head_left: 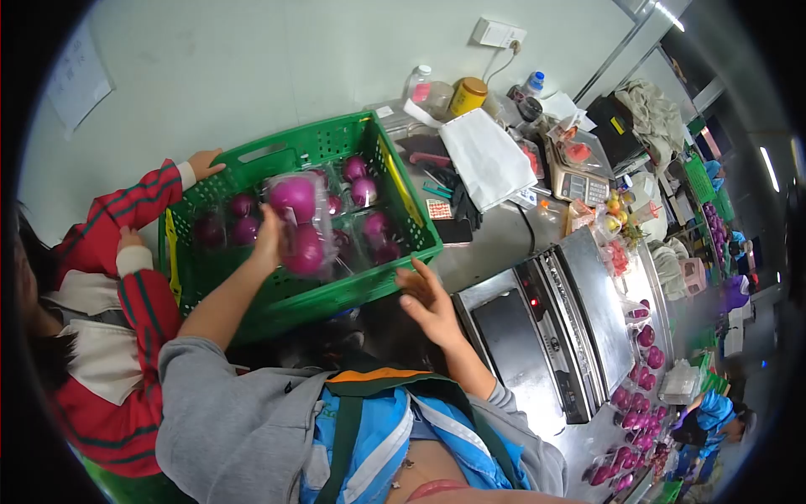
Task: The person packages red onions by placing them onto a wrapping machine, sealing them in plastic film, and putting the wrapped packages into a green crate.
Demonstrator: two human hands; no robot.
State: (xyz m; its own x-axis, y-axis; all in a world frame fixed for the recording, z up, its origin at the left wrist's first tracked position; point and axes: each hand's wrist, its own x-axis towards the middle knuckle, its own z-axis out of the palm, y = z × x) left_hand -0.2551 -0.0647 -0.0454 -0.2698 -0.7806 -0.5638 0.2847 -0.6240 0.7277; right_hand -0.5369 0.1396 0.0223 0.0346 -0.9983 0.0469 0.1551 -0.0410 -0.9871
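Observation:
My left hand is closed on a clear plastic pack of two purple onions, which it holds above a green crate. The onions are round, shiny and deep purple; the pack hides part of the crate's inside. More packed onions lie in the crate below and around it. Just off the crate's near right corner is my right hand, its fingers apart and nothing in it.
Left of me, a person in a red striped sleeve rests one hand on the crate's rim. At right stand a steel wrapping machine and a scale. White sheets lie on the counter. Several packed onions lie beyond the machine.

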